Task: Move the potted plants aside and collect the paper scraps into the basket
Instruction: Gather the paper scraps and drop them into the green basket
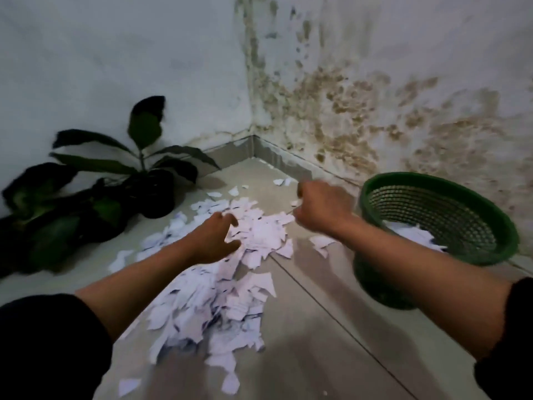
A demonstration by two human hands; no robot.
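The right forearm hides the near rim of the round green mesh plastic basket (438,215); the dark-leaved potted plants (86,203) are blurred, cut by the left edge

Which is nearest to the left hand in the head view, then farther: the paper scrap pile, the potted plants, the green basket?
1. Paper scrap pile: under the left hand fingertips.
2. Potted plants: to its left, by the wall.
3. Green basket: far right, past the right hand.

Two dark-leaved potted plants (86,197) stand against the left wall. Torn white paper scraps (230,269) lie heaped across the tiled floor. A green mesh basket (438,215), tilted at right, holds a few scraps.
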